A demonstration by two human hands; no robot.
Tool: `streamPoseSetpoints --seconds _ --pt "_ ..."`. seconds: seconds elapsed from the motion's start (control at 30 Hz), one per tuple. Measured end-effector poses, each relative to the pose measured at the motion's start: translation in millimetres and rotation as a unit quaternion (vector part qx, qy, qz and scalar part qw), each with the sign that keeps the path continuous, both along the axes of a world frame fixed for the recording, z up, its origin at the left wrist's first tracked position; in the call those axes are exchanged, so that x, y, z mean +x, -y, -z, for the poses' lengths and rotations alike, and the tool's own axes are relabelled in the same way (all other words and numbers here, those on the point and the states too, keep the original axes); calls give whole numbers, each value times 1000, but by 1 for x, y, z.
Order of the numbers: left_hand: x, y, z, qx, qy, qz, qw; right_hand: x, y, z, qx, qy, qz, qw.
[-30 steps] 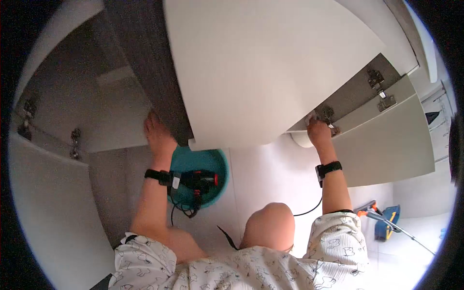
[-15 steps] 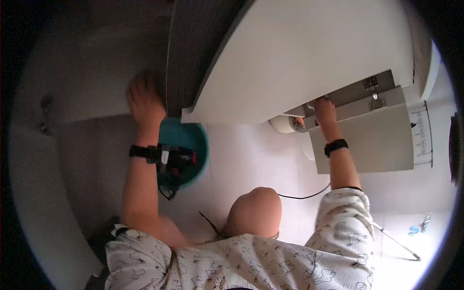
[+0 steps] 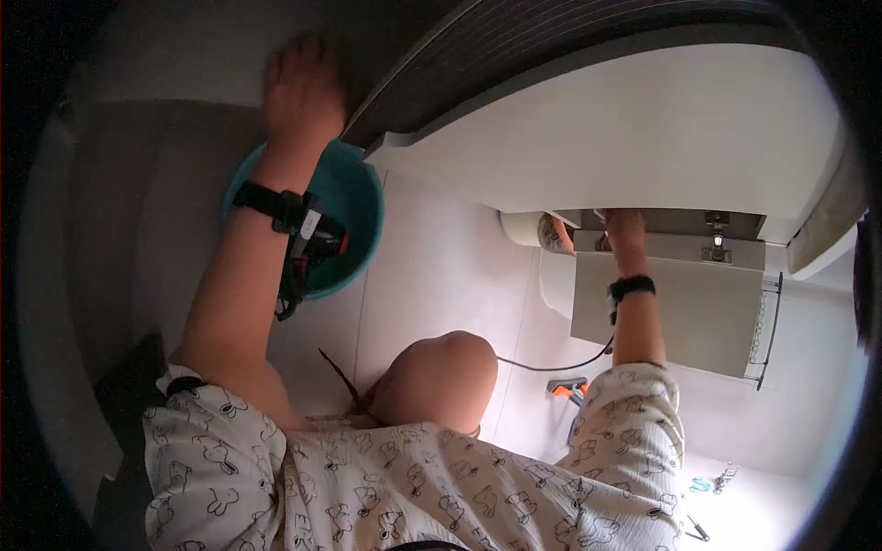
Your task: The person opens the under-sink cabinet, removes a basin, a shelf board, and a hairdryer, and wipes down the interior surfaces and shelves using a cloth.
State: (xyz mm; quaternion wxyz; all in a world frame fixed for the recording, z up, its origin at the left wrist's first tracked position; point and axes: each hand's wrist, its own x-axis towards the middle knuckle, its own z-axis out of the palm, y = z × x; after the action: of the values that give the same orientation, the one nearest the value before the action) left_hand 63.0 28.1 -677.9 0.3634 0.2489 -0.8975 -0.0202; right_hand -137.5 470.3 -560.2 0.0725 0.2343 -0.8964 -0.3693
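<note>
Pale tiled floor (image 3: 432,248) is extending beneath the work area. Above it, a white cabinet front (image 3: 597,138) is spanning the upper right, its lower edge curving, with a dark ribbed panel (image 3: 514,46) running along its upper side. The person's patterned shirt (image 3: 404,477) is filling the lower foreground, and a bare knee (image 3: 436,376) is projecting at centre. A pale cabinet door (image 3: 666,303) is standing open below the cabinet front's right-hand part, a narrow opening showing between the two. A teal basin (image 3: 372,216) is sitting on the floor at left, partly under the left forearm. The left hand (image 3: 305,92) is lying just beside the dark panel's edge, beyond the basin; its fingers are extending nearly straight, nothing is showing in its grasp, and contact with the dim surface behind is not being established. The right hand (image 3: 627,231) is entering the opening above the door; its fingers are being hidden there, so how far it is opening and what it is holding cannot be told. A black-and-red device (image 3: 322,241) is lying inside the basin. Black wristbands are encircling both wrists. A metal hinge (image 3: 717,243) is joining door and cabinet, right of the right hand.
</note>
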Motion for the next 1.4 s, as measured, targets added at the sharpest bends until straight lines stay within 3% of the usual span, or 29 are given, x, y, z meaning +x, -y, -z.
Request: streamPoseSetpoints --seconds 0.13,0.2,0.23,0.3,0.43,0.5,0.53,0.6,0.73,0.87,0.93,0.97,1.0,1.07,1.13,1.2,1.27,1.33,1.4 --pt "-2 0 5 -17 27 -21 999 -14 2 4 59 27 -45 997" --pt "-3 2 2 16 4 10 1000 -27 -14 27 197 -58 -77 976" --pt "-4 4 0 16 7 7 1000 -26 -16 32 197 -56 -81 975" --pt "-6 6 -1 81 90 44 992 -6 -2 30 24 -74 46 996" --pt "-5 5 2 -4 29 3 1000 -5 16 24 61 -48 92 993" --pt "-7 0 -13 52 211 -36 975 -17 10 26 -4 -19 96 995" --pt "-8 2 -8 50 213 -37 975 -22 10 29 -25 -8 97 995" --pt "-11 0 3 8 94 -11 996 -30 12 30 -106 -48 118 986" --pt "-5 4 -6 30 83 -12 996 -36 3 33 -96 -12 62 993" --pt "-7 1 2 -9 55 -12 998 6 5 19 157 -16 14 987" --pt "-5 -1 -1 -17 20 -8 1000 13 -1 21 208 -126 -181 953" --pt "-4 -1 -1 -26 29 -15 999 12 8 18 204 -126 -180 954" --pt "-4 2 -1 -35 37 -26 998 5 26 12 136 -21 45 989" --pt "-6 4 1 -21 26 -6 999 -10 30 11 63 87 269 957" --pt "-13 6 0 0 8 16 1000 -36 0 9 3 91 143 985" --pt "-20 8 -9 180 162 13 970 -3 5 5 -1 56 103 993" --pt "-14 2 -27 183 177 36 966 41 9 -1 -2 21 67 998" --pt "-13 -3 -31 179 189 53 964 69 12 -5 65 30 -84 994" --pt "-10 -3 -18 21 131 -15 991 67 9 -5 44 9 -129 991"
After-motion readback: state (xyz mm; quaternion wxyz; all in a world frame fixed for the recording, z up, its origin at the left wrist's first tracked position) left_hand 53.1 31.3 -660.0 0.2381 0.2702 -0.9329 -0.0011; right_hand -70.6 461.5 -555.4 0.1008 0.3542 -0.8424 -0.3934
